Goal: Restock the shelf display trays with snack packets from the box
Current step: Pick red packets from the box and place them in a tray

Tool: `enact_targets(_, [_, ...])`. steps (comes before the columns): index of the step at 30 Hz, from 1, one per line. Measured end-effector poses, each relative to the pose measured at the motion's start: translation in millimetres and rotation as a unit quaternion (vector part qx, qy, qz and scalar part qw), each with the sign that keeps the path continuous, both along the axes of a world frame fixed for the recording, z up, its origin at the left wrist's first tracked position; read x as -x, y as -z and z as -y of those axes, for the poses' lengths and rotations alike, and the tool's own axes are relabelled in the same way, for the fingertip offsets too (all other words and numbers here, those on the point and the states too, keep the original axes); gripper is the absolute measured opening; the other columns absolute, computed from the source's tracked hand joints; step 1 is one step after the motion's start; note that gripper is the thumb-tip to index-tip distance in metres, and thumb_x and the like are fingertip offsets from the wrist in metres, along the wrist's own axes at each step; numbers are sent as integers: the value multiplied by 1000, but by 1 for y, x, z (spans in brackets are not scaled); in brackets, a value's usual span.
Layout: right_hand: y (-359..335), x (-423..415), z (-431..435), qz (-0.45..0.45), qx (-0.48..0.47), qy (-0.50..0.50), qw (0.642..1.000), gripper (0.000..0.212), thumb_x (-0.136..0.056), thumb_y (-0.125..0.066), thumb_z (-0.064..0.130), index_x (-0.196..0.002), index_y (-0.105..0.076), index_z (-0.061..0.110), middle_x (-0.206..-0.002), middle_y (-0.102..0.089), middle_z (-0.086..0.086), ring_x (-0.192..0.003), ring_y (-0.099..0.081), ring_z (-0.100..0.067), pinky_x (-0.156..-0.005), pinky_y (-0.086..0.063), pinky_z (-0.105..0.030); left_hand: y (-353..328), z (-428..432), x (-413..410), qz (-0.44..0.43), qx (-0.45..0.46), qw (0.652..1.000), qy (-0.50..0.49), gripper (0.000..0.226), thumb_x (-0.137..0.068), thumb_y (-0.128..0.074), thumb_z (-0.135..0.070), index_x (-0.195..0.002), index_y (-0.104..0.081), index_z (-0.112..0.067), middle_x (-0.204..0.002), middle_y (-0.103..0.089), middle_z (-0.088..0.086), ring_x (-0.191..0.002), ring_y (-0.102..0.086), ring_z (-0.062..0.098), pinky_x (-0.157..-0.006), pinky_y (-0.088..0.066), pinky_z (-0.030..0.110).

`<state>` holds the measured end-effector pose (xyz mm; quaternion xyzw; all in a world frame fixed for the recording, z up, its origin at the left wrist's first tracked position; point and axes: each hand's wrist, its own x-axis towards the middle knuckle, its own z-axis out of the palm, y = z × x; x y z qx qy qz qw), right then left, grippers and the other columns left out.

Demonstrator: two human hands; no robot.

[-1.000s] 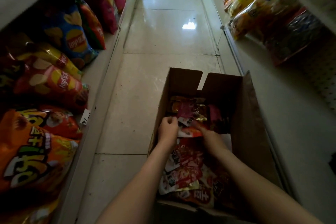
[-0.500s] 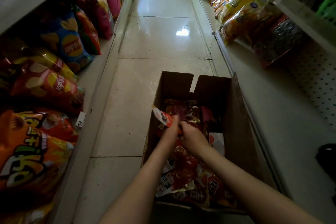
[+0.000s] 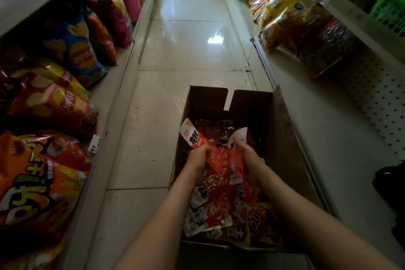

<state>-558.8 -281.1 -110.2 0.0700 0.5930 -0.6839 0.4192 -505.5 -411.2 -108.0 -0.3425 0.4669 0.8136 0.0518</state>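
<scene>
An open cardboard box (image 3: pixel 282 138) stands on the aisle floor in front of me, filled with several red and white snack packets (image 3: pixel 210 210). My left hand (image 3: pixel 198 156) is closed around a red and white snack packet (image 3: pixel 192 137) raised above the pile, its top pointing up and left. My right hand (image 3: pixel 248 156) grips another red packet (image 3: pixel 235 166) whose white end sticks up past my thumb. Both hands sit close together over the middle of the box.
Large chip bags (image 3: pixel 72 50) fill the low shelf on the left, with a price tag (image 3: pixel 94 143) on its edge. Bagged snacks (image 3: pixel 291 19) line the right shelf, above a pegboard panel (image 3: pixel 377 103). A green basket (image 3: pixel 390 6) sits upper right. Tiled floor (image 3: pixel 190 46) runs ahead.
Both hands have risen out of the pile, each with a packet. The left packet has come up higher and its label now shows. The view has tilted up along the aisle.
</scene>
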Motion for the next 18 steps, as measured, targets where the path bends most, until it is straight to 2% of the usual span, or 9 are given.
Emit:
enact_targets(3, [-1, 1, 0, -16, 13, 9, 1000, 63, -96, -29, 57, -105, -65, 6, -66, -69, -8, -57, -67, -18, -56, -56, -25, 1, 0, -2, 47, 21, 997, 58, 37, -86, -38, 7, -117, -58, 3, -81, -70, 7, -58, -67, 15, -52, -54, 25])
enact_targets(5, [-1, 1, 3, -32, 6, 8, 999, 65, -97, -20, 59, -115, -58, 9, -66, -70, -5, -61, -70, -16, -55, -55, -23, 1, -3, -2, 56, 33, 992, 106, 31, -89, -41, 5, -115, -58, 5, -96, -74, 13, -68, -68, 19, -69, -57, 33])
enact_targets(7, [-2, -3, 9, -33, 0, -22, 999, 75, -92, -13, 67, -137, -44, 16, -100, -70, -9, -103, -67, -26, -84, -54, -34, -1, -5, -4, 39, 61, 987, 143, 24, -98, -51, -20, -115, -62, -6, -116, -68, 16, -87, -68, 23, -88, -54, 41])
enact_targets(10, [4, -9, 19, -16, -31, -64, 997, 66, -94, -15, 65, -140, -41, 25, -134, -53, -12, -130, -44, -29, -103, -38, -43, 3, -4, -4, 37, 118, 970, 209, 75, -77, -64, -67, -128, -53, -14, -117, -67, 12, -102, -67, 25, -88, -56, 40])
enact_targets(12, [10, -9, 21, 0, -42, -66, 997, 57, -101, -20, 53, -143, -40, 20, -140, -45, -7, -133, -40, -28, -104, -38, -41, 9, 0, -7, 24, 150, 964, 218, 53, -82, -68, -54, -118, -60, -17, -112, -69, 12, -99, -68, 24, -86, -57, 40])
enact_targets(15, [22, -6, 17, -32, -82, -70, 994, 37, -101, -38, 34, -125, -59, 16, -116, -58, -5, -102, -56, -18, -82, -46, -29, 12, 2, -3, 59, 189, 970, 139, 11, -90, -60, -20, -99, -64, -16, -108, -68, 18, -95, -67, 29, -89, -54, 43])
enact_targets(16, [27, -5, 13, -98, -164, -125, 974, 36, -99, -44, 30, -129, -57, 14, -118, -57, -7, -102, -56, -19, -84, -46, -31, 13, 3, -3, 81, 203, 969, 117, 18, -88, -59, -23, -102, -65, -14, -109, -68, 17, -97, -65, 30, -91, -54, 44])
enact_targets(17, [37, -4, 9, -192, -285, -235, 909, 46, -96, -50, 28, -141, -44, 15, -133, -49, -9, -118, -50, -23, -96, -42, -37, 13, 4, -3, 100, 223, 964, 102, 29, -85, -59, -29, -108, -65, -13, -112, -67, 15, -100, -64, 31, -92, -53, 43])
enact_targets(18, [47, -5, 5, -273, -383, -361, 805, 68, -93, -56, 30, -151, -22, 20, -152, -28, -10, -138, -30, -27, -111, -28, -43, 13, 5, -3, 114, 252, 956, 100, 37, -84, -58, -33, -115, -63, -12, -116, -66, 13, -103, -62, 32, -92, -52, 38])
